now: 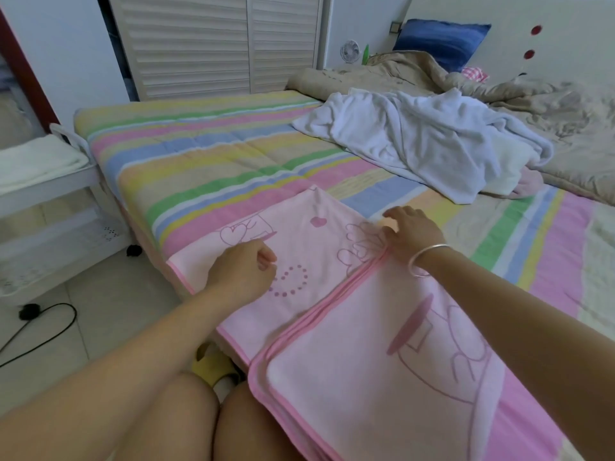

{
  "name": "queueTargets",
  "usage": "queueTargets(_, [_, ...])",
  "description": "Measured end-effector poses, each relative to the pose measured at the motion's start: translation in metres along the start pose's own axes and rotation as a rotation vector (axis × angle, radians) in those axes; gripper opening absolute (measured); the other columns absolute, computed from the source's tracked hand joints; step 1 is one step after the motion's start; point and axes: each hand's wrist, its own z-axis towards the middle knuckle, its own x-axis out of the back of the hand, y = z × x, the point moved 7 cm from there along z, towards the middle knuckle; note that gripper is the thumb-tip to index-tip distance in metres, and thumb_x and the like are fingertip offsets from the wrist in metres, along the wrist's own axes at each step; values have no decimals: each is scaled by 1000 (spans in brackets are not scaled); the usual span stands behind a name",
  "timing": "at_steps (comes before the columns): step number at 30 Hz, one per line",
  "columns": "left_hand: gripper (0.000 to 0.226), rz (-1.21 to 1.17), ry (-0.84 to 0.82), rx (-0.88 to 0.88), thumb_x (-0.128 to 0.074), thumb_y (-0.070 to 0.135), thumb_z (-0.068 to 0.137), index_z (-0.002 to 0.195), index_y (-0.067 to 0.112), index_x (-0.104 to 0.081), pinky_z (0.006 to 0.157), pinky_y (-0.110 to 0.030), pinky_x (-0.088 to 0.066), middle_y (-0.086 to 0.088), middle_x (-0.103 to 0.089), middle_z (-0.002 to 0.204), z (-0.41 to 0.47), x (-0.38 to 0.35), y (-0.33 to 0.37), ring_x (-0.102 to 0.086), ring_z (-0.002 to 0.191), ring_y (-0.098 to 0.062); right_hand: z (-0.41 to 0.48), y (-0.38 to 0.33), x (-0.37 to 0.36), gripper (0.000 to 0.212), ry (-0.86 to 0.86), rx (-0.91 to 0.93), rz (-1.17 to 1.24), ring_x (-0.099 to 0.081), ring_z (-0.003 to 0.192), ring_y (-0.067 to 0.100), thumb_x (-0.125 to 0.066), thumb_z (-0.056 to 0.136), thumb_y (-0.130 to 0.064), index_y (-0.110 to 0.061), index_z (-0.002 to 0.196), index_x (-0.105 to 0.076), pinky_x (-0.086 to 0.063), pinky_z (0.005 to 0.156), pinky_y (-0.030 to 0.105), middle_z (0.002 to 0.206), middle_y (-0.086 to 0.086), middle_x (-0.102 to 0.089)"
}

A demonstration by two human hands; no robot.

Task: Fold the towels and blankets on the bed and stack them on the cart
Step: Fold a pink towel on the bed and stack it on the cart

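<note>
Pink towel (309, 247) partly folded at the near edge of the bed (199, 154)
We pinch the towel's folded trim with the right hand (412, 232) (bracelet on the wrist). The left hand (243, 271) rests on the towel, fingers loosely curled and holding nothing. A white blanket (416, 138) lies heaped mid-bed, and the cart (50, 181) stands beside the bed's left end.

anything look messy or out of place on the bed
A white towel lies crumpled in a heap on the bed, and the tan blanket behind it is rumpled; both unfolded. The pink towel is bunched where the right hand pinches it.
</note>
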Motion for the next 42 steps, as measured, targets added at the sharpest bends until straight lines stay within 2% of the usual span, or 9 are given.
queueTargets(8, [54,414,-42,93,-57,29,92,140,12,-38,96,-39,-44,-11,-49,137,82,22,-38,-47,124,-33,47,-165,-29,70,-122,543,-244,-19,145,22,-48,91,-8,-21,153,-17,-21,113,34,157,2,-24])
queueTargets(12, [50,698,-67,135,-57,58,88,108,12,-49,84,-36,-46,-9,-56,116,87,34,-56,-54,111,-31,68,-197,-49,79,-204,578,-404,-4,149,23,-39,93,-3,-21,153,9,-12,119,38,161,0,-8])
queueTargets(15, [52,795,-155,137,-55,67,84,72,19,-39,70,-30,-42,2,-50,84,91,41,-57,-55,88,-25,77,-200,-67,67,-284,553,-512,-15,145,26,-43,95,-14,-22,153,-12,-16,117,40,157,5,-23])
queueTargets(20, [41,786,-311,128,-62,57,81,75,20,-45,70,-28,-42,2,-50,86,81,56,-54,-52,86,-21,76,-188,-35,36,-10,535,-533,-37,124,28,-51,90,-16,-16,126,-55,-29,100,36,121,4,-57])
queueTargets(27, [29,301,-246,-184,-70,38,82,73,13,-59,54,-29,-31,0,-50,68,12,54,79,-48,66,-19,10,-62,32,16,286,65,112,-53,96,26,-60,77,-14,-23,90,-61,-34,64,30,91,-1,-61])
queueTargets(34, [24,-169,-528,-360,-77,38,78,89,19,-66,65,-27,-41,0,-66,86,-77,10,192,-57,74,-13,-96,53,94,26,403,-269,498,-64,55,21,-52,71,-8,-26,87,-63,-52,64,37,62,5,-67])
queueTargets(37, [26,-139,-676,-349,-78,44,72,85,26,-65,90,-33,-49,-3,-71,100,-103,-36,193,-62,104,-9,-138,82,91,43,395,-269,507,-58,61,9,-52,68,11,-28,81,-67,-46,64,25,76,-2,-72])
queueTargets(40, [21,-157,-796,-342,-77,38,77,86,23,-65,76,-30,-43,-2,-64,90,-131,-80,182,-56,74,-6,-168,100,72,56,353,-147,556,-64,84,2,-50,69,19,-34,79,-65,-46,78,12,92,-28,-68])
queueTargets(42, [20,-176,-872,-294,-74,35,83,93,20,-64,68,-26,-41,3,-59,80,-149,-99,171,-52,67,-8,-181,111,60,63,350,-155,557,-66,93,13,-47,70,20,-40,78,-65,-47,81,13,99,-19,-71])
